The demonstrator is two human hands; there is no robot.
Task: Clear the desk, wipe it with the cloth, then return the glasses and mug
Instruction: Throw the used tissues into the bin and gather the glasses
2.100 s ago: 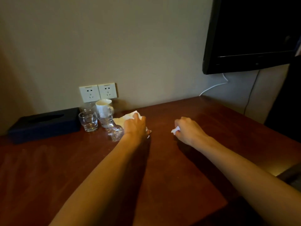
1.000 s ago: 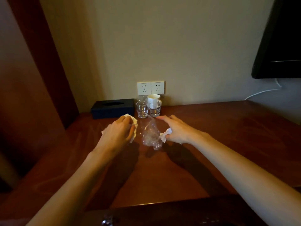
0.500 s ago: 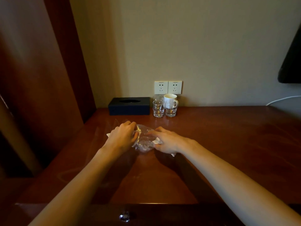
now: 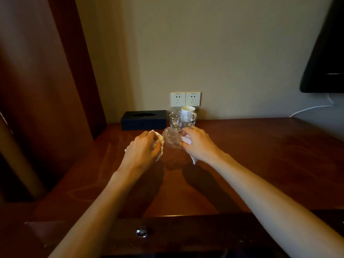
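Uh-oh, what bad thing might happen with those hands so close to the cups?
The right hand, holding white paper and the crumpled clear plastic, is very near the front glass; a bump might tip it into the white mug behind. The plastic sticks out between both hands and might slip onto the desk. The left hand grips a cloth, so it is not free to catch anything.

I see a glossy dark wood table point(image 4: 251, 155), crinkled clear plastic wrap point(image 4: 172, 139), a soft white cloth point(image 4: 159, 141), clear glasses point(image 4: 175, 121), a glazed white mug point(image 4: 188, 113) and a matt tissue box point(image 4: 143, 120).
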